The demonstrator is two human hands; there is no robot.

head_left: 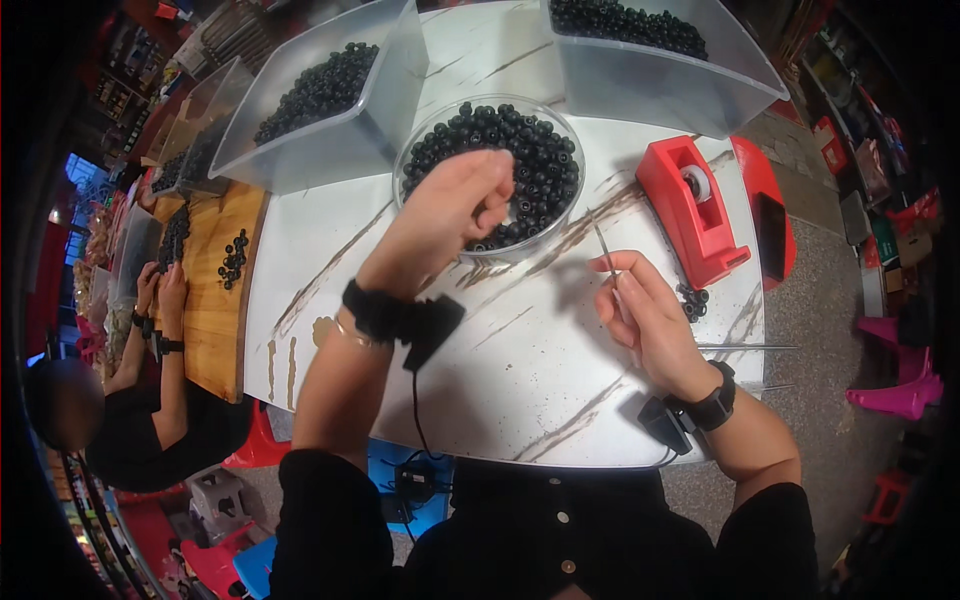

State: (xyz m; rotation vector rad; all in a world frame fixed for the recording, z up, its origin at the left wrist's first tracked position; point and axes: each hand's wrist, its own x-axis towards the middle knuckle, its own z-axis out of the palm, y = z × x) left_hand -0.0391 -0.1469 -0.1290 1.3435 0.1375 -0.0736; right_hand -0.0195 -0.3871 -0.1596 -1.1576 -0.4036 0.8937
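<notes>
A clear round bowl (487, 254) full of round black beads (548, 180) stands in the middle of the white marbled table (450, 395). Over its near left part is my left hand (450, 210), its fingers curled together. Whatever they may pinch is hidden from sight. My right hand (645, 315), to the right of the bowl, is closed around a thin metal rod (602, 238). The rod points up and away from the fingers, toward the bowl's right side. Both my wrists carry dark straps. Beside my right hand lies a small group of black beads (692, 302).
Two translucent bins, one back left (300, 160) and one back right (650, 80), hold more beads. A red tape dispenser (690, 210) and a dark phone (770, 235) lie at the right. Metal rods (750, 348) overhang the right edge. A co-worker's hands (165, 285) handle beads at a wooden table (215, 340).
</notes>
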